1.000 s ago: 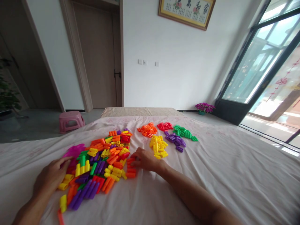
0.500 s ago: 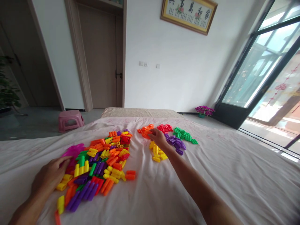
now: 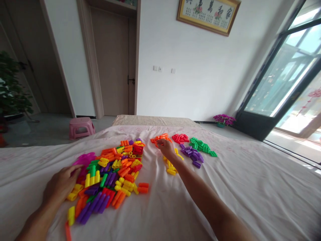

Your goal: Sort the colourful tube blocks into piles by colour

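My left hand (image 3: 61, 183) rests at the left side of a mixed heap of plastic toy blocks (image 3: 110, 179), its fingers bent over a magenta plastic piece (image 3: 86, 159) with a wavy edge. Much of that piece is hidden by the hand and blocks. The blocks look like short joined tubes in yellow, orange, purple, green and red. Farther off, my right hand (image 3: 166, 149) is at the near side of a small orange block pile (image 3: 163, 136). Its fingers are curled close together, and whatever is between them cannot be made out. A yellow pile (image 3: 171, 171) lies partly behind the wrist.
Red (image 3: 180, 138), green (image 3: 200, 145) and purple (image 3: 192, 154) block piles lie to the right of my right hand. Under everything is a wrinkled pale cloth (image 3: 163, 214). A pink stool (image 3: 81, 128) stands beyond its left edge; potted magenta flowers (image 3: 224, 118) are at the far right.
My right hand has shifted slightly left and nearer across the orange pile, uncovering more of it. The left hand stays at the magenta piece. The whole view has swung a little left.
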Demonstrator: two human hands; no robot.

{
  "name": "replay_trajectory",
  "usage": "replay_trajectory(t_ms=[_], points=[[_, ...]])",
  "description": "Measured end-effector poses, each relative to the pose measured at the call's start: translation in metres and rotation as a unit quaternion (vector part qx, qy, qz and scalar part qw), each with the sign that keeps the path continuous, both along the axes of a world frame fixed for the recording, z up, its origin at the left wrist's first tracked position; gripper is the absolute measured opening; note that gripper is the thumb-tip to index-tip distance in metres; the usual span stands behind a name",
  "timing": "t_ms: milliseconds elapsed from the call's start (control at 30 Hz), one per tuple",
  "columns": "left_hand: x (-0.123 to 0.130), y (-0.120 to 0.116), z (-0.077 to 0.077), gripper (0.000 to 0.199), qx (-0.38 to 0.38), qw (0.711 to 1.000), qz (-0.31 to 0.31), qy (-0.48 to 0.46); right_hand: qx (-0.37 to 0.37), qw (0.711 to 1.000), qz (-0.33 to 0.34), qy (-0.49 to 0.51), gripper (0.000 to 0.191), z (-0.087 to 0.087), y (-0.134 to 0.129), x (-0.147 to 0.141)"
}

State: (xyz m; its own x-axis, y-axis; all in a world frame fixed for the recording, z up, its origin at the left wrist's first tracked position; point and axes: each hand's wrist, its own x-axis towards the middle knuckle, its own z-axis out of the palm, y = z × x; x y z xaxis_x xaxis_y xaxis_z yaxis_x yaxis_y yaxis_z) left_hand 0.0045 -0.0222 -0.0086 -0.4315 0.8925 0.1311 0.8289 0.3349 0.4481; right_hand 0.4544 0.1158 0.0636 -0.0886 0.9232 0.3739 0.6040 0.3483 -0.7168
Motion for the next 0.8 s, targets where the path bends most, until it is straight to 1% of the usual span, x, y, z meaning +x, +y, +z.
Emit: replay_trajectory(t_ms=[67,133,300,400,467,567,667,733,800], points=[[0.000,0.000,0.000,0.054,0.003,1.000,0.001,-0.011,0.008,0.997,0.055,-0.045,0.021,-0.004,-0.011,-0.019],[0.000,0.000,0.000,0.052,0.011,1.000,0.001,-0.016,0.012,0.995,0.076,-0.069,0.021,-0.005,-0.019,-0.037],[0.002,-0.002,0.003,0.050,0.020,1.000,-0.001,-0.015,0.036,0.986,0.054,-0.155,0.024,-0.003,-0.025,-0.067],[0.003,-0.002,0.004,0.051,0.017,1.000,0.000,-0.012,0.018,0.980,0.035,-0.197,0.027,-0.004,-0.022,-0.078],[0.003,-0.002,0.004,0.051,0.013,1.000,0.000,-0.013,0.007,0.978,0.022,-0.207,0.028,-0.007,-0.020,-0.083],[0.004,-0.002,0.005,0.053,0.004,1.000,0.004,-0.015,0.011,0.984,0.008,-0.177,0.024,-0.011,-0.017,-0.085],[0.004,-0.003,0.006,0.054,0.003,1.000,0.007,-0.019,0.014,0.994,0.008,-0.105,0.023,-0.012,-0.016,-0.080],[0.004,-0.003,0.005,0.054,0.003,1.000,0.007,-0.027,0.004,0.999,0.015,-0.042,0.026,-0.009,-0.014,-0.069],[0.002,-0.002,0.003,0.054,0.004,1.000,0.003,-0.029,-0.009,1.000,0.018,0.019,0.029,-0.005,-0.010,-0.050]])
